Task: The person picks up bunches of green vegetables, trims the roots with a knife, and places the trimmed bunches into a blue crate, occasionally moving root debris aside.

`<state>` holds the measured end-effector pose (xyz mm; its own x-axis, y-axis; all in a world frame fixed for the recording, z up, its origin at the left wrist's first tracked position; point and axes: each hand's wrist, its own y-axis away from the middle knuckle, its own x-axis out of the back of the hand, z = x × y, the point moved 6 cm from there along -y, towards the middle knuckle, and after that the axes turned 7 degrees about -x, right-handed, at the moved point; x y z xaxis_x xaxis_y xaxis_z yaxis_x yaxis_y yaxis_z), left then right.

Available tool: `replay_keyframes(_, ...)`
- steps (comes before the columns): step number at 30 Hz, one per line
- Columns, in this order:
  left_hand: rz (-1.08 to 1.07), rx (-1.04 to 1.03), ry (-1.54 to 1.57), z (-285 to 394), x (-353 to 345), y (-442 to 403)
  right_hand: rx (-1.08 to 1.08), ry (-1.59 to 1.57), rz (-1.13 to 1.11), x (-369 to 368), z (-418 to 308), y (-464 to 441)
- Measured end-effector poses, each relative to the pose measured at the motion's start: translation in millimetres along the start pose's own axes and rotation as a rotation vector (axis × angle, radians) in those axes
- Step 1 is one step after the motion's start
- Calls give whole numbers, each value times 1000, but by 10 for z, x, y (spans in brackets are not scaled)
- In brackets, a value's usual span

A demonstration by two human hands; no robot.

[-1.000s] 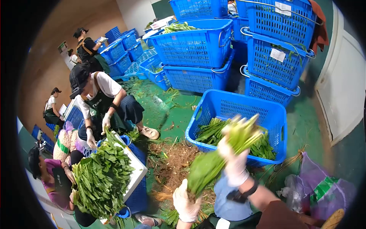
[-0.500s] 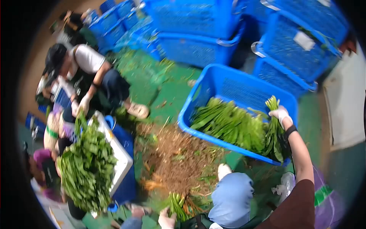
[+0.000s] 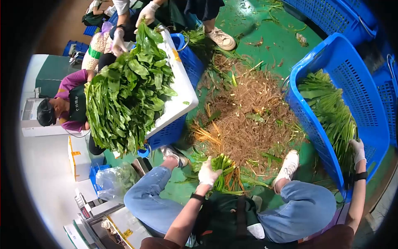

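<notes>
My left hand [image 3: 208, 172], in a white glove, reaches over a bunch of leafy greens with pale stems [image 3: 224, 166] on the floor between my feet. Its thumb and fingers are spread at the stems. At the right, my gloved right hand [image 3: 357, 152] is inside a blue plastic crate [image 3: 317, 126], against the near end of a row of leafy greens [image 3: 327, 106]. Its fingers lie stretched along the greens, partly hidden, with no bunch standing out of the hand.
A pile of cut roots [image 3: 253, 112] covers the floor ahead. Left of it, a white foam box [image 3: 179, 106] heaped with leafy greens [image 3: 128, 87] rests on a blue crate. A co-worker's gloved hands [image 3: 147, 14] touch that heap. Another person [image 3: 74, 97] works farther left.
My view has swung left and down. The bunch my right hand held upright over the crate now lies among the greens there. My left hand is now over the stems.
</notes>
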<state>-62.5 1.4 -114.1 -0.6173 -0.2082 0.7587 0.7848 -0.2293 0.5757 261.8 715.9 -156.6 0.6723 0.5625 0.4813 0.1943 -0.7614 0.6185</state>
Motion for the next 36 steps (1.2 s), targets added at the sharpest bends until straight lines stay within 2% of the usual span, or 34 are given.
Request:
replay_keyframes(1,-2,-31,-94,45,-144,-91,-33,138,84,51,-297,377)
replay_keyframes(5,-44,-103,-340,260,-542,-223,-44,65,268,233,-652,979)
replay_keyframes(6,-52,-105,-327,216,-639,-253,-40,78,276,233,-779,1176)
replay_keyframes(8,67,-87,-286,84,-775,-346,-8,40,339,288,-867,1492)
replay_keyframes(10,50,-52,-271,26,-788,-374,54,42,366,310,-937,1683)
replay_keyframes(13,-21,-78,-251,-123,-895,-392,293,-111,309,309,-1004,1811)
replay_keyframes(18,-39,-125,-168,-242,-876,-445,336,-108,223,-17,-1182,2092)
replay_keyframes(20,-218,-5,-53,-303,-857,-434,367,-95,201,-95,-1286,2194)
replay_keyframes(22,-189,-84,-31,-397,-831,-435,424,-131,198,-102,-1474,2345)
replay_keyframes(23,-237,-112,353,-589,-1041,-477,463,-160,196,-85,-1581,2454)
replay_keyframes(24,-282,-144,739,-534,-945,-445,477,-170,199,-52,-1682,2554)
replay_keyframes(26,-383,-82,943,-670,-867,-431,548,-209,236,39,-1933,2765)
replay_keyframes(28,-418,-1,1204,-555,-497,-257,614,-270,206,15,-2187,3017)
replay_keyframes(29,-399,-22,1204,-479,-287,-188,681,-327,211,-67,-2368,3257)
replay_keyframes(30,-458,-72,1363,-332,-91,-104,749,-388,214,-157,-2555,3567)
replay_keyframes(31,-520,-133,1521,-183,108,-29,696,-261,237,-311,-2755,3999)
replay_keyframes(32,-499,-167,1518,-113,285,14,722,-286,233,-413,-2817,4220)
replay_keyframes(34,-576,-299,1413,69,605,162,615,-225,-15,-725,-2887,4538)
replay_keyframes(35,-590,-395,1373,197,800,268,649,-127,-104,-991,-2934,4803)
replay_keyframes(36,-539,-387,1356,309,1007,421,687,-25,-186,-1307,-2968,5062)
